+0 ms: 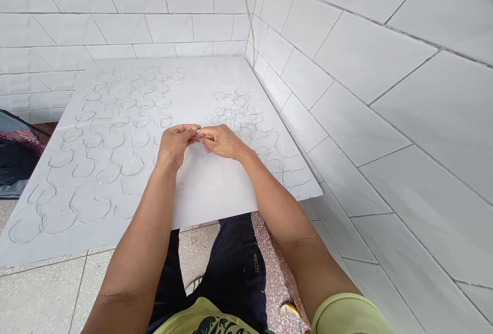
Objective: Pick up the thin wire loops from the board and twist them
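Note:
My left hand [175,144] and my right hand [223,141] meet over the white board [215,190], fingertips pinched close together. Between them is a thin wire [202,159], whose curved part shows faintly just below the fingers. The ends of this wire are hidden by my fingers. To the left, several curved pieces of thin wire [92,218] lie spread in rough rows, bent into S-like and hooked shapes. A looser tangle of wires [241,113] lies on the board beyond and to the right of my right hand.
White tiled walls [327,56] meet in a corner behind and right of the board. A pale cable [248,10] hangs down that corner. Dark bag-like items [17,154] stand at the left. Below are my legs [227,267], a speckled floor [38,293] and a small yellow-and-white object [288,309].

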`<state>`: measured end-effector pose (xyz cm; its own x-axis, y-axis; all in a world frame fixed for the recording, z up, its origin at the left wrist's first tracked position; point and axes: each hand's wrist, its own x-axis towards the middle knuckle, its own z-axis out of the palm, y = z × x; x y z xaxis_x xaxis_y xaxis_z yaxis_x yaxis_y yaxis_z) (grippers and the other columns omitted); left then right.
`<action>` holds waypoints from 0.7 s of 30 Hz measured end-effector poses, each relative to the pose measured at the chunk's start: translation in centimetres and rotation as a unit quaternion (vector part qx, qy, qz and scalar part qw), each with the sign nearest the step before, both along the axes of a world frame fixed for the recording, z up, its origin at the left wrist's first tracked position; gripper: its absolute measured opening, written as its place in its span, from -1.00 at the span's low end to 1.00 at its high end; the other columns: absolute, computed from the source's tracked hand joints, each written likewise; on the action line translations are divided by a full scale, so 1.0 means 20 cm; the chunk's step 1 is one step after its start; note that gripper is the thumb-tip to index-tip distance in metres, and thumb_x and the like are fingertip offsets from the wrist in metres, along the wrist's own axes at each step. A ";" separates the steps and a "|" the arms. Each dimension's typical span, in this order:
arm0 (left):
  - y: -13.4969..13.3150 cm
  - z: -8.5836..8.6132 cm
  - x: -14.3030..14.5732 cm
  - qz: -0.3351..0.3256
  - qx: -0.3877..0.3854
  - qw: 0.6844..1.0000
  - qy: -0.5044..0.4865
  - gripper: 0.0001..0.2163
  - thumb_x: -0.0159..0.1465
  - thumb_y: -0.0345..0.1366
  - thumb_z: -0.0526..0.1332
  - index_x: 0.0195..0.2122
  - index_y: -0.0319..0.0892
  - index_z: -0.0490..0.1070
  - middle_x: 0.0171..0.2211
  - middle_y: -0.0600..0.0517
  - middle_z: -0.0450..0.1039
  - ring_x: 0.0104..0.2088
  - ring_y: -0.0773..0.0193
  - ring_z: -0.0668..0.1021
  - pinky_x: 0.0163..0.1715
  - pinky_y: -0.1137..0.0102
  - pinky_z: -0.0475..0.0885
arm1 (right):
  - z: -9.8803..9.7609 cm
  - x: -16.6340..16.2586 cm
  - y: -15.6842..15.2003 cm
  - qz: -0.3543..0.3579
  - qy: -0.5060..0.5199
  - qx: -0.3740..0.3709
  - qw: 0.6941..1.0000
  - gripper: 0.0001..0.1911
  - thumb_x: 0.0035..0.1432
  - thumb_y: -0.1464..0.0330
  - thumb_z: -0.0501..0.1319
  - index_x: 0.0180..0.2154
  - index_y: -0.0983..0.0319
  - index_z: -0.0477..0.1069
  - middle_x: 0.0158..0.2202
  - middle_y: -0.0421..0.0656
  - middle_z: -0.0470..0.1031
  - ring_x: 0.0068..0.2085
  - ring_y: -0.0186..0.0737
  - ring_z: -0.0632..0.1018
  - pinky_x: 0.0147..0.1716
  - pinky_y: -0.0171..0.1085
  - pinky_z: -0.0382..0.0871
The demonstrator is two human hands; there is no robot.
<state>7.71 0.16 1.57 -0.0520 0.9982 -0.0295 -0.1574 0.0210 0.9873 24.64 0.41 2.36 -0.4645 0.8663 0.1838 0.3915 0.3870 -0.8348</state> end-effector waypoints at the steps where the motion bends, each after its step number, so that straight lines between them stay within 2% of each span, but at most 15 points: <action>1: 0.00 0.00 0.00 -0.007 0.000 1.000 -0.007 -0.88 0.09 -0.33 0.42 -0.36 -0.25 0.63 -0.34 -0.07 0.58 -0.34 0.27 0.56 -0.11 0.24 0.47 | 0.00 0.00 0.00 0.002 0.001 0.003 1.000 -0.81 0.18 0.45 0.12 -0.39 0.17 0.49 -0.56 -0.29 0.39 -0.54 -0.36 0.28 -0.53 -0.31 0.10; 11: -0.01 0.01 -0.02 -0.035 -0.010 0.998 -0.041 -0.87 0.07 -0.31 0.43 -0.40 -0.26 0.60 -0.39 -0.05 0.52 -0.38 0.30 0.51 -0.15 0.24 0.45 | 0.03 0.05 0.00 0.002 -0.009 0.025 1.000 -0.75 0.26 0.40 0.08 -0.35 0.18 0.53 -0.52 -0.29 0.44 -0.52 -0.38 0.33 -0.48 -0.35 0.17; 21: -0.02 0.04 -0.02 -0.067 -0.012 0.995 -0.078 -0.84 0.10 -0.28 0.46 -0.39 -0.26 0.58 -0.37 -0.04 0.50 -0.35 0.30 0.52 -0.10 0.22 0.44 | 0.03 0.07 0.02 0.007 0.036 0.001 0.999 -0.78 0.28 0.32 0.15 -0.36 0.22 0.51 -0.54 -0.26 0.47 -0.53 -0.40 0.32 -0.48 -0.37 0.21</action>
